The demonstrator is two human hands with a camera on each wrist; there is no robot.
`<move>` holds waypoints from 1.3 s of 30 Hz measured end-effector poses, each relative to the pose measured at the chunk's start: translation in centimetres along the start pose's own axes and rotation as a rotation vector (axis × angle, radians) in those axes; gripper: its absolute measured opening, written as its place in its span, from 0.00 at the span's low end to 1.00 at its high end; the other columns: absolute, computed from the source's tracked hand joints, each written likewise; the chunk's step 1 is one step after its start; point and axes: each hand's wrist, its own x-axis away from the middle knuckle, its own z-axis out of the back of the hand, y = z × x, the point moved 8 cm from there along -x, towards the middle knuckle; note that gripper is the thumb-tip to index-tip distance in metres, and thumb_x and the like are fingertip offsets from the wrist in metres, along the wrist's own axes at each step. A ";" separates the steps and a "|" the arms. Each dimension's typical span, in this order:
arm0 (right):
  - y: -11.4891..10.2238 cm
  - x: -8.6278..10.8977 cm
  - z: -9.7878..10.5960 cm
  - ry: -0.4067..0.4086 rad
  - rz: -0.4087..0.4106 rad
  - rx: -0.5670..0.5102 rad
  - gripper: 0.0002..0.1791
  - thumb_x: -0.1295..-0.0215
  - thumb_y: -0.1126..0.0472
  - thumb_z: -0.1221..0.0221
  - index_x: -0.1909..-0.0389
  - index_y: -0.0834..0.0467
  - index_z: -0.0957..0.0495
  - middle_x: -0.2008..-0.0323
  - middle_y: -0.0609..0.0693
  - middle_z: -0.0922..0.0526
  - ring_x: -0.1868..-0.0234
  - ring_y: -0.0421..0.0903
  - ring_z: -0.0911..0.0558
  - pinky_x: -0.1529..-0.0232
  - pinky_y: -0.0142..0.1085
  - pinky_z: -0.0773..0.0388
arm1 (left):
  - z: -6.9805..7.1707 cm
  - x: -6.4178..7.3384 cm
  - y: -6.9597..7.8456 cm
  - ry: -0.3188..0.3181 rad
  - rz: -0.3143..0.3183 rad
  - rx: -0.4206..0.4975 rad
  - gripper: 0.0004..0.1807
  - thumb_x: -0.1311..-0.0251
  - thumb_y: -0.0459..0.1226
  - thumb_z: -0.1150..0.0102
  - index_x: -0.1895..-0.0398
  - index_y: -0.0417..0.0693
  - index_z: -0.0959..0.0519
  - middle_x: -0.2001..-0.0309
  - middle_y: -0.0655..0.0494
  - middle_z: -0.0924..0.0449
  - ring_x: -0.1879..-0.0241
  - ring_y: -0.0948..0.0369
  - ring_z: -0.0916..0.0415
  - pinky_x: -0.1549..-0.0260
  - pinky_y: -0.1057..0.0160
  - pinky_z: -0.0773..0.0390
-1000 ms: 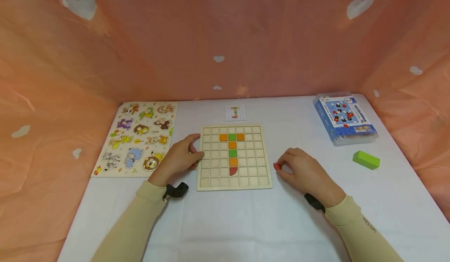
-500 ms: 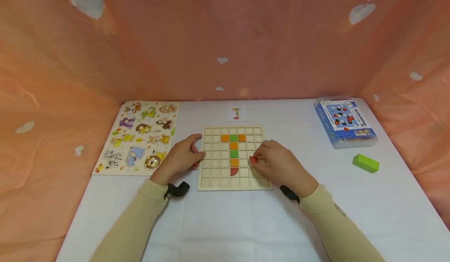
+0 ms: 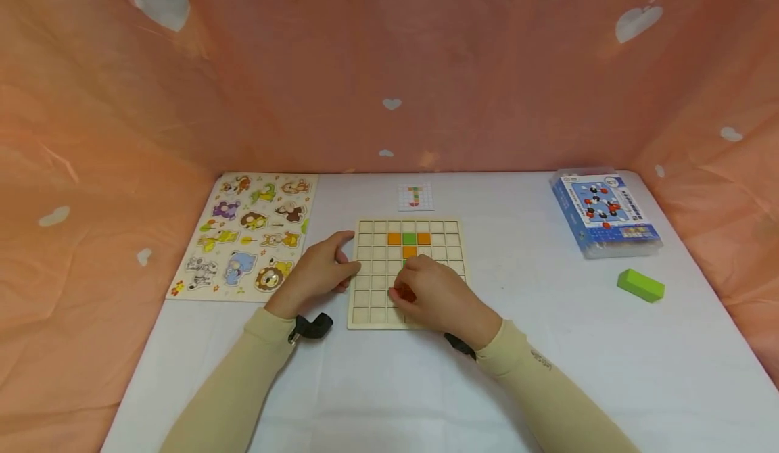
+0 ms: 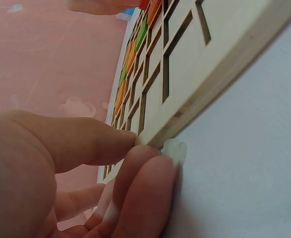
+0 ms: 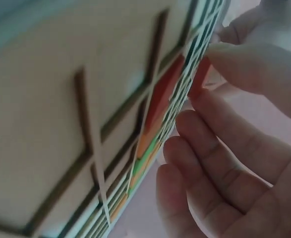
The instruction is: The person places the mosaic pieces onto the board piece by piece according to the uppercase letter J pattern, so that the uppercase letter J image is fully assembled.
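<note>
A wooden grid board (image 3: 370, 299) lies flat in the head view, with orange and green square tiles (image 3: 409, 239) set in its cells. My left hand (image 3: 316, 274) holds the board's left edge, thumb tip at the rim and fingers against the side. Over the lower middle of the board is my right hand (image 3: 439, 297), pinching a small red wooden tile (image 5: 200, 75) between thumb and forefinger. Another red tile (image 5: 163, 94) sits in a cell below the fingers in the right wrist view. The right hand covers several of the lower tiles in the head view.
A small pattern card (image 3: 416, 197) lies behind the board. To the left is an animal puzzle board (image 3: 245, 240). At the right stand a blue-and-white box (image 3: 605, 215) and a green block (image 3: 641, 285). Pink cloth with hearts (image 3: 389, 67) walls the white table.
My right hand has moved left with the red tile, from the table beside the board to over its lower middle cells. My left hand has stayed at the board's left edge.
</note>
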 end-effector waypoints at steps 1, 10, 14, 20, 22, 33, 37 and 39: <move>-0.1 0.0 -0.1 -0.001 0.003 0.001 0.09 0.30 0.56 0.30 0.72 0.52 0.13 0.71 0.42 0.23 0.65 0.39 0.27 0.69 0.29 0.27 | 0.0 0.0 0.0 0.000 0.000 -0.001 0.40 0.27 0.42 0.33 0.16 0.51 0.38 0.60 0.48 0.18 0.73 0.59 0.18 0.69 0.63 0.18; -0.6 0.2 -0.5 -0.014 0.025 0.024 0.08 0.29 0.58 0.31 0.70 0.51 0.12 0.71 0.42 0.22 0.64 0.38 0.26 0.66 0.29 0.25 | 0.1 0.1 0.4 0.002 -0.011 -0.028 0.40 0.28 0.42 0.33 0.16 0.52 0.37 0.61 0.49 0.17 0.73 0.59 0.17 0.69 0.63 0.19; -0.7 0.0 -0.4 0.007 0.035 0.035 0.08 0.30 0.58 0.30 0.71 0.51 0.12 0.72 0.41 0.25 0.65 0.38 0.26 0.67 0.28 0.25 | 0.3 0.2 0.3 0.007 -0.012 -0.031 0.40 0.28 0.42 0.33 0.16 0.51 0.37 0.61 0.50 0.17 0.73 0.60 0.17 0.68 0.63 0.19; -0.9 -0.1 -0.3 0.032 0.062 0.038 0.08 0.32 0.59 0.28 0.72 0.52 0.13 0.72 0.41 0.26 0.65 0.40 0.27 0.68 0.29 0.26 | 0.5 0.3 0.2 0.005 -0.005 -0.019 0.40 0.28 0.43 0.33 0.16 0.52 0.38 0.61 0.50 0.17 0.73 0.59 0.17 0.69 0.63 0.18; -0.9 -0.1 -0.4 0.022 0.062 0.040 0.07 0.33 0.59 0.28 0.71 0.53 0.12 0.71 0.42 0.26 0.65 0.40 0.27 0.67 0.29 0.26 | 0.5 0.4 0.1 0.003 0.002 -0.018 0.40 0.28 0.43 0.33 0.16 0.52 0.38 0.61 0.50 0.17 0.73 0.59 0.17 0.69 0.62 0.18; -0.7 -0.1 -0.3 0.013 0.045 0.051 0.07 0.34 0.57 0.26 0.70 0.54 0.11 0.70 0.43 0.24 0.65 0.40 0.26 0.67 0.29 0.26 | 0.5 0.6 0.1 0.007 0.004 -0.016 0.40 0.27 0.43 0.34 0.15 0.51 0.38 0.61 0.49 0.17 0.73 0.59 0.17 0.68 0.63 0.19; -0.5 -0.1 -0.1 0.018 0.037 0.053 0.08 0.32 0.56 0.27 0.71 0.52 0.12 0.69 0.42 0.22 0.65 0.40 0.26 0.67 0.29 0.25 | 0.6 0.4 0.2 0.010 0.008 -0.020 0.40 0.27 0.42 0.34 0.16 0.52 0.38 0.61 0.50 0.17 0.73 0.59 0.17 0.69 0.63 0.19; -0.1 0.0 0.1 0.015 0.014 0.056 0.11 0.31 0.53 0.27 0.73 0.50 0.12 0.69 0.42 0.21 0.64 0.40 0.25 0.66 0.31 0.23 | 0.5 0.3 0.3 0.007 0.006 -0.019 0.40 0.27 0.42 0.34 0.15 0.52 0.38 0.61 0.49 0.17 0.73 0.59 0.17 0.69 0.63 0.19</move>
